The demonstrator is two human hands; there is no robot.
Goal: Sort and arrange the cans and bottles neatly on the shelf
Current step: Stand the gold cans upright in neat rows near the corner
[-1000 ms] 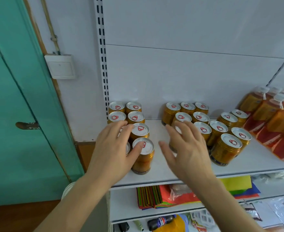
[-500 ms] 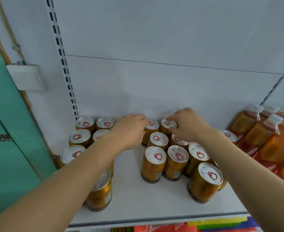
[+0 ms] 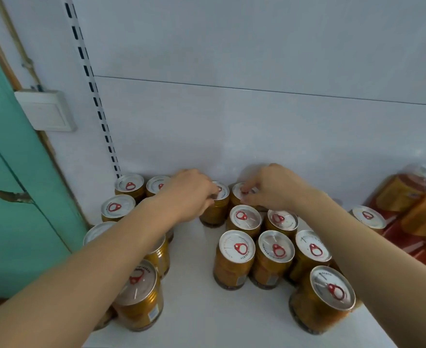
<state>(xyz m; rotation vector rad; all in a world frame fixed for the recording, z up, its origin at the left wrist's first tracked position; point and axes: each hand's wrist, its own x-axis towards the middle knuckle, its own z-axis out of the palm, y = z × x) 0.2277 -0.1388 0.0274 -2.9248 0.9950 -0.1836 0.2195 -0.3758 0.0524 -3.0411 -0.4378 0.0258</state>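
Shelf: white shelf (image 3: 194, 285), flat, backed by a pale panel; slotted upright (image 3: 95, 96) at the shelf's left rear corner.
Room: teal door (image 3: 11, 197) left of the upright; white wall switch (image 3: 46, 110) between door and upright.
Cans: gold-sided, silver lids, red pull tabs, all upright. Left cluster (image 3: 121, 209) against the upright; right cluster (image 3: 274, 249) toward the shelf's middle, bare strip between them.
Left hand (image 3: 190, 192): fingers curled over the rim of a rear can (image 3: 215, 209) at the back panel, gripping it.
Right hand (image 3: 272, 188): fingertips pinched on the lid of the neighbouring rear can (image 3: 241, 190).
Bottles: orange bottles (image 3: 413, 209) with white caps, far right of the shelf, leaning.
Obstruction: left forearm crosses over the left cluster, hiding several lids; right forearm covers part of the right cluster.
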